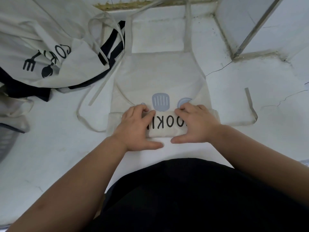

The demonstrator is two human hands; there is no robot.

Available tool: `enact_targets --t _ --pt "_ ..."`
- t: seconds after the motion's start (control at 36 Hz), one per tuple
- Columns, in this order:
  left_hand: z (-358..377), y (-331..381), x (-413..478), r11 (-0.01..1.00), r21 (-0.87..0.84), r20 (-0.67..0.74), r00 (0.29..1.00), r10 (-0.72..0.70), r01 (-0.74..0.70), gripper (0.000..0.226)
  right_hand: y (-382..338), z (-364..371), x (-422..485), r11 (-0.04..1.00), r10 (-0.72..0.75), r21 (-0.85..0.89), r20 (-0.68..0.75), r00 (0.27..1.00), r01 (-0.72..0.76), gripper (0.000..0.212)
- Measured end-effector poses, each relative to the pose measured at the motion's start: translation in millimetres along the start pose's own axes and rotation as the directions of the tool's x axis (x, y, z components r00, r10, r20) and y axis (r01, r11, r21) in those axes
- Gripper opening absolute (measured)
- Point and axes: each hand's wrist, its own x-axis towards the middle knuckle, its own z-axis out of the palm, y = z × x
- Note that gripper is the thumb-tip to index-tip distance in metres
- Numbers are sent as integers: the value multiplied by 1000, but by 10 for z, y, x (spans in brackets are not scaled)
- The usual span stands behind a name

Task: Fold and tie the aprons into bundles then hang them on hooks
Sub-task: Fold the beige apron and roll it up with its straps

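A cream apron (158, 76) with grey-blue utensil prints lies flat on the white surface, bib and neck strap (187, 25) pointing away from me. Its near end is rolled into a thick band (164, 125) that shows black letters. My left hand (136, 127) grips the left part of that roll, fingers curled over its far edge and thumb along the near side. My right hand (195, 123) grips the right part the same way. One waist tie (87, 118) loops out to the left, another (250, 104) to the right.
A heap of other cream aprons (41, 47) with black trim and black print lies at the back left. A grey basket rim (6, 141) shows at the left edge. A raised ledge and metal frame (247, 34) stand at the back right.
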Motion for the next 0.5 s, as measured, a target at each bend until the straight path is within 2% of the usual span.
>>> enact_targets --t 0.06,0.11,0.19,0.28,0.36,0.42,0.47,0.5 --pt "-92 28 62 1000 23 60 998 -12 10 107 3 -12 8 1000 2 15 -31 1000 -2 87" --pt "-183 30 135 999 41 131 991 -21 16 88 -4 -94 15 999 -3 45 -58 998 6 72" --pt "-356 -12 228 997 -70 208 978 -21 36 63 43 -280 64 985 7 175 -18 1000 -4 56" --pt "-598 -84 352 959 -224 329 940 -91 171 41 143 -450 207 972 -2 234 77 997 -17 51" --pt "-831 -197 512 904 -289 433 885 -168 313 20 233 -567 351 970 105 200 175 979 -139 59" --pt "-896 -302 618 927 -221 373 904 -207 304 40 296 -601 418 964 232 98 145 962 -248 66" --pt "-881 -418 702 963 -50 221 943 -248 265 50 336 -583 466 941 324 -92 -33 945 -326 60" --pt "-859 -445 723 962 95 164 949 -269 256 46 339 -553 492 923 322 -170 -149 935 -345 52"
